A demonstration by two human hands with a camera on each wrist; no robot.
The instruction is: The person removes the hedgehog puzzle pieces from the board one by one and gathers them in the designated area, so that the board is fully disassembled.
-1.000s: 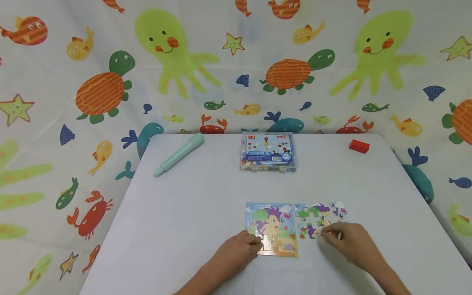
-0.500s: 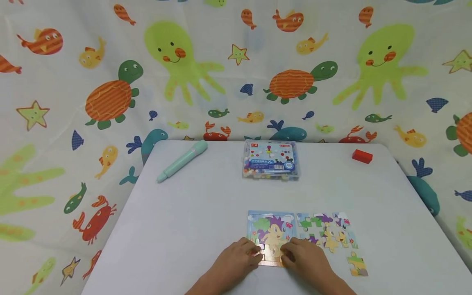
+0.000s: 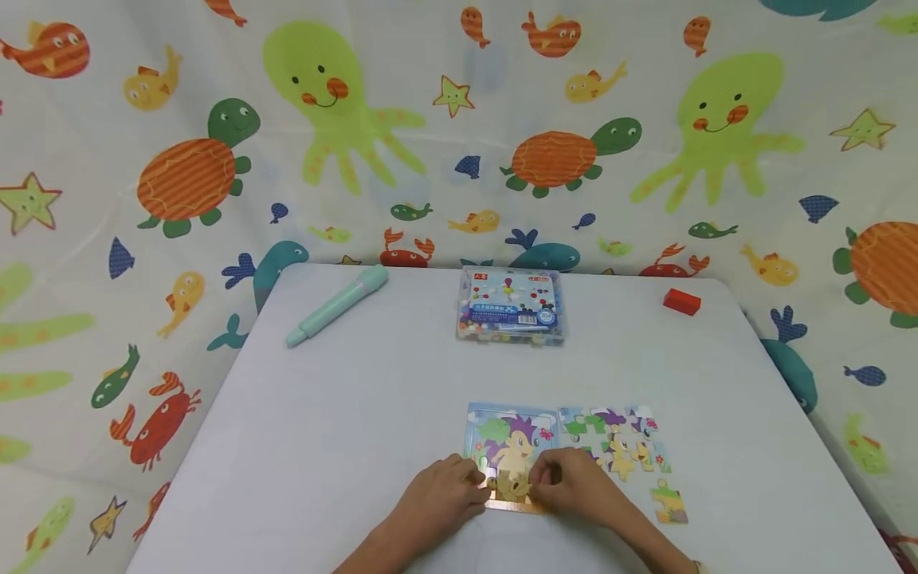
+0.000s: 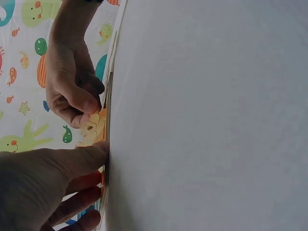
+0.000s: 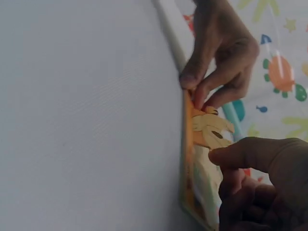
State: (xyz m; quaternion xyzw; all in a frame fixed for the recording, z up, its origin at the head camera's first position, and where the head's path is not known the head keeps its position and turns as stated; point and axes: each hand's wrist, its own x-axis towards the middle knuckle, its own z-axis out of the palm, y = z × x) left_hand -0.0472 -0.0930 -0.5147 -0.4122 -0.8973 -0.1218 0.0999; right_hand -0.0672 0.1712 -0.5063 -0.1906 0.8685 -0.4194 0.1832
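A flat jigsaw puzzle board [image 3: 512,409] with a purple-haired cartoon hedgehog lies near the table's front. My left hand [image 3: 441,494] grips its left front corner, thumb against the near edge and fingers over the top. Over the board's lower part, my right hand [image 3: 570,482] pinches a beige puzzle piece [image 3: 512,485] between thumb and fingers. In the right wrist view the puzzle piece [image 5: 211,130] is tilted and close to the left fingertips; whether they touch it I cannot tell. Right of the board lie several loose pieces [image 3: 621,460], with one separate green-and-yellow piece [image 3: 669,505] nearer the front.
A clear plastic box [image 3: 511,307] of colourful beads stands at the back middle of the white table [image 3: 358,414]. Left of it lies a mint-green marker-shaped tube [image 3: 337,306]. At the back right is a red block [image 3: 682,301]. A sea-animal curtain hangs behind.
My right hand has moved left from the loose pieces to the board and now holds a beige piece above it. The separate piece now lies front right. My left hand stays at the board.
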